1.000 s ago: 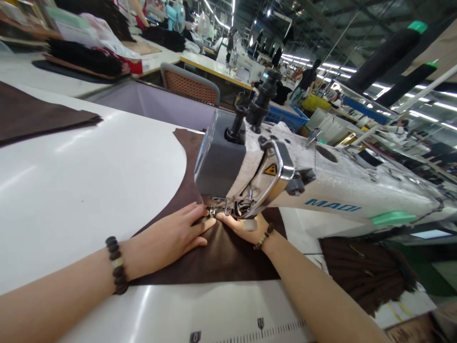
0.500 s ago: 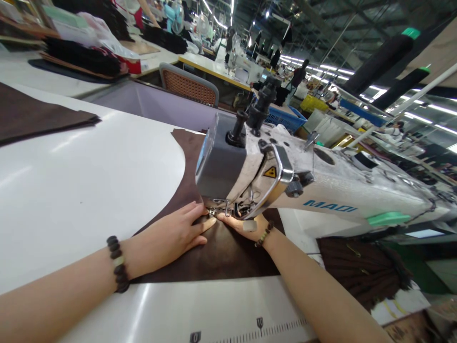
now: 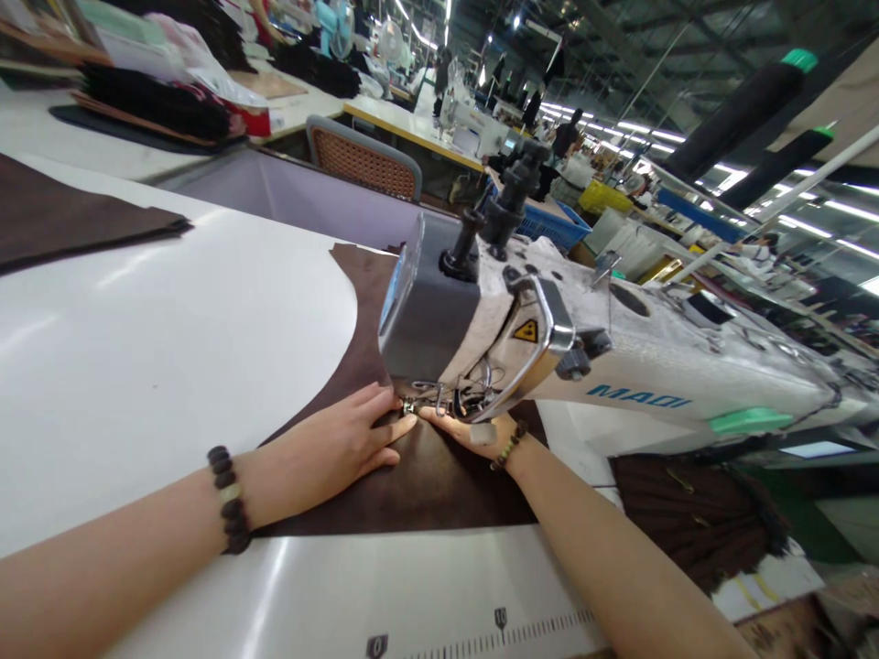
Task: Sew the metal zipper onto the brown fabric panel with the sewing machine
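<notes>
**Feeding the brown piece under the needle**

So here we've got both hands down flat on the brown fabric (image 3: 418, 480), right at the front of the sewing machine (image 3: 522, 352). Our left hand (image 3: 330, 450) is spread open, palm down, fingers pointing at the presser foot (image 3: 412, 405) and pressing the cloth onto the table (image 3: 157, 339). Our right hand (image 3: 471, 430) is tucked in under the machine head, fingers flat on the fabric just beside the foot. Neither hand grips anything, they just pin the cloth down.

The fabric lies across the white table, runs under the head and comes out behind it in a curved edge. We can't actually see the needle, it's hidden behind the guard and thread bits.

Looks to us like the stitching step: guiding the piece through as the seam goes. Next move probably calls for keeping even pressure on both sides, fingertips clear of the foot, and steering gently so the seam doesn't wander.

More brown cloth (image 3: 693, 513) sits off to the right below the machine arm, and a brown stack (image 3: 61, 220) at far left.
</notes>
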{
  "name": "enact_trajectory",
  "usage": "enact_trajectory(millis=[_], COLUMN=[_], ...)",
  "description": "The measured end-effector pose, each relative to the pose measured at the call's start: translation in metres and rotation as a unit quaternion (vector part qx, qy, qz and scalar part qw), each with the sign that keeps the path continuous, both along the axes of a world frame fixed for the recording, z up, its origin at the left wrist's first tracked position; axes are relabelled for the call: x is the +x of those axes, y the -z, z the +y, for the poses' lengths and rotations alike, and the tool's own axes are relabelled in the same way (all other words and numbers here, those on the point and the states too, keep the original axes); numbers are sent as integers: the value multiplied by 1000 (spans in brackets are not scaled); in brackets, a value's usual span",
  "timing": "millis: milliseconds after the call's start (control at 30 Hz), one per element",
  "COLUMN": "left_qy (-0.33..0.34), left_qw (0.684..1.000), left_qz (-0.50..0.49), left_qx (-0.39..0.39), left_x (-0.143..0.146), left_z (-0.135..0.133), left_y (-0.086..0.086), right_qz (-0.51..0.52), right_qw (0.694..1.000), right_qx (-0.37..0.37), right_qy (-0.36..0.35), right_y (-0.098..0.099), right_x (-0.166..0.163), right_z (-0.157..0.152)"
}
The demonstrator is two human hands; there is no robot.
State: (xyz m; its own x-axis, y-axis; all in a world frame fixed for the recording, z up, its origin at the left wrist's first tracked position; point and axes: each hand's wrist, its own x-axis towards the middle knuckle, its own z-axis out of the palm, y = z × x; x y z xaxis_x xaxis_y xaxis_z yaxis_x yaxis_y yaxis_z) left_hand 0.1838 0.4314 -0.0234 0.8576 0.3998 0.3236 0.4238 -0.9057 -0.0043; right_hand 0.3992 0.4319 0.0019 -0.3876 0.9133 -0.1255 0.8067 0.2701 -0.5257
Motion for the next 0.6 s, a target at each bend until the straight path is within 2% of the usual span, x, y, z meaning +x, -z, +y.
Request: enact_trajectory(millis=[333,433,600], left_qy=[-2,-4,5], left_qw=[999,999,999], left_qz=[-5,-6,3], left_qx=[-35,-40,-54], left_x=[-2,-2,-3], left_z=[1,2,5], left_y=[1,0,1], right_qz=[-27,-27,-68], right_qw=[999,999,997], right_qx=[-2,-3,46], right_qy=[-17,-25,-15], right_y=[-13,-11,-4], right_x=[-6,-8,-4], right_z=[-2,-1,0])
